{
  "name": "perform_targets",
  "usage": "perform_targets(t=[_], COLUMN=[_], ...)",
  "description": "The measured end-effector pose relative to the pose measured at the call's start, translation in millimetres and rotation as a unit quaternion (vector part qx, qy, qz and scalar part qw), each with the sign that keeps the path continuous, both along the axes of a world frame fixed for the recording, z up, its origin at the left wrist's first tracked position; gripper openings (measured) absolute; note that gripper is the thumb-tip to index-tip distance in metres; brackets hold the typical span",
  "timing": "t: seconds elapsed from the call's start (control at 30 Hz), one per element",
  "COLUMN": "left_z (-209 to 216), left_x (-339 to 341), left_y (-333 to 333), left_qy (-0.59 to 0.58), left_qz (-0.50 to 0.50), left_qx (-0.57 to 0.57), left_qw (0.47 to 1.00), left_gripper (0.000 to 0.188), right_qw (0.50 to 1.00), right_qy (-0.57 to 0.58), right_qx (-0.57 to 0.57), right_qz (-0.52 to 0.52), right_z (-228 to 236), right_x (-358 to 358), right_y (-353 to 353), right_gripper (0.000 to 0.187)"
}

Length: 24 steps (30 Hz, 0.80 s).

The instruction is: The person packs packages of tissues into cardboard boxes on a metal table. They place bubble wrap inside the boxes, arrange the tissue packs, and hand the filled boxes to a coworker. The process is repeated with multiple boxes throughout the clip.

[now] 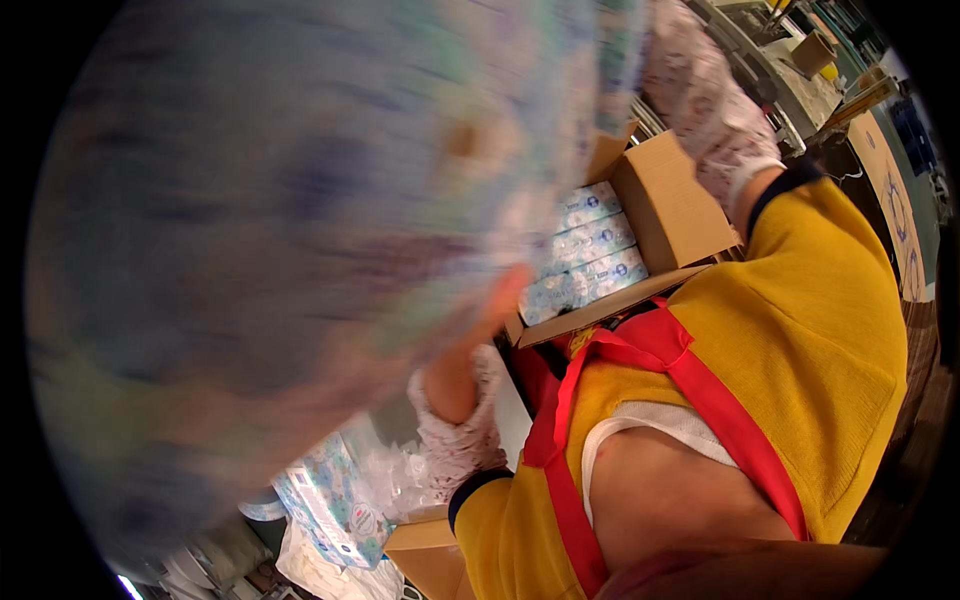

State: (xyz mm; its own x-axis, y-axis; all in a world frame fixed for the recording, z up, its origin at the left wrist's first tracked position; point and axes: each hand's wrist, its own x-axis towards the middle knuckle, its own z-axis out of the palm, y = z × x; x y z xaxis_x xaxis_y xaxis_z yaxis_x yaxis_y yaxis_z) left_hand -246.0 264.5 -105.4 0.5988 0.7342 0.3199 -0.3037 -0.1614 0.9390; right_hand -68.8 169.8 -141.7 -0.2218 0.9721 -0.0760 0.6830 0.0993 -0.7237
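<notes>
Grip, left hand (494, 312): blurred, laid along the near edge of a pack; whether its fingers are clamped or apart cannot be told. Grip, right hand: out of sight beyond the pack; state cannot be told.

Pack (300, 250): large, patterned in blue, green and pink, blurred; close to the camera, spanning 7 to 12 o'clock.

Sleeves: pale, patterned; left sleeve (462, 440) at 6 o'clock, right sleeve (705, 95) at 1 o'clock.

Box (675, 200): cardboard, flaps open, at 2 o'clock; inside, white-and-blue packs (605, 245) in rows.

Apron (735, 420): red, over a yellow top (800, 310), at 4 o'clock.

Second pack (335, 500): blue-and-white, at 7 o'clock, beside clear film (405, 475); lower box (430, 555) near 6 o'clock.

Counter (800, 95): 2 o'clock, bearing a small carton (813, 52).
</notes>
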Motion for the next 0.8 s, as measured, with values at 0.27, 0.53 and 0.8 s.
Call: perform_targets(t=[0.27,0.53,0.8], left_z=[17.3,-25.6,-105.8], left_x=[-18.3,100.1,131.3], left_y=[-113.7,-115.2,-59.8], left_qy=[0.349,0.609,0.653], left_qz=[-0.226,-0.014,-0.095], left_qx=[-0.272,0.331,0.325], left_qw=[0.868,0.721,0.678], left_gripper=[0.041,0.114,0.144], right_qw=[0.962,0.970,0.845], right_qy=[0.038,-0.163,0.140], right_qx=[-0.189,-0.177,-0.358], right_qz=[0.194,0.036,-0.371], right_z=[-9.6,-69.0,-14.2], right_x=[250.1,147.7,192.7], right_y=[1.5,65.5,-114.1], right_gripper=[0.098,0.075,0.074])
